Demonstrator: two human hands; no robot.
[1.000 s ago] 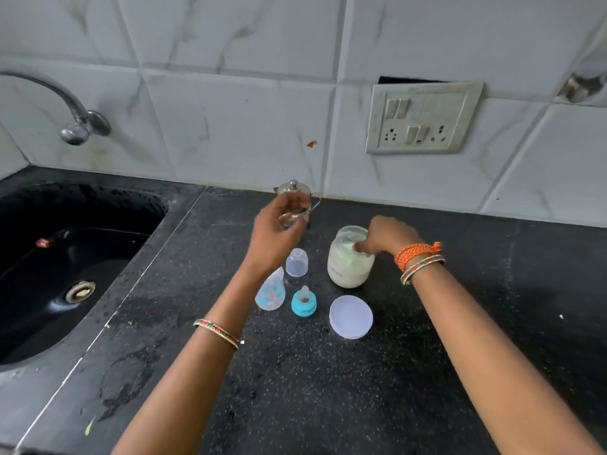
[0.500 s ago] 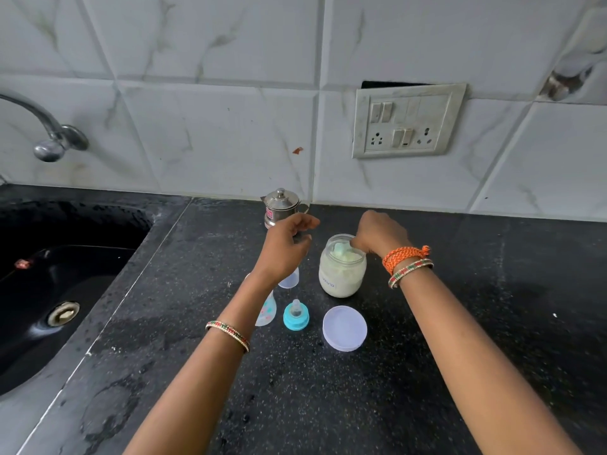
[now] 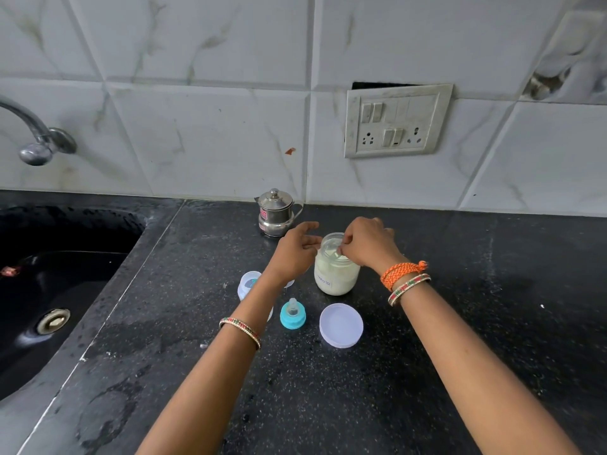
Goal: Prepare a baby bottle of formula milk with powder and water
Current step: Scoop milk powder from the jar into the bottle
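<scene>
Black speckled surface (image 3: 460,356), sink to the left. Right hand (image 3: 368,247) dips into the open powder jar (image 3: 335,274), fingers pinched on something pale, likely a scoop. Left hand (image 3: 295,254) hovers beside the jar, fingers loose, holding nothing. Bottle (image 3: 248,284) stands behind the left wrist. Best to steady the jar and lift a level scoop.

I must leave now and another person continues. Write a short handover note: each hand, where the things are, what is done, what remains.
Right hand: fingers in the open powder jar, pinching something pale, probably the scoop.
Left hand: open, beside the jar, holding nothing.
Jar lid is off, on the counter in front of the jar. Teat ring stands left of the lid. Bottle is partly hidden behind the left arm. Steel pot stands at the wall.
Left: powder, water, closing the bottle.
</scene>
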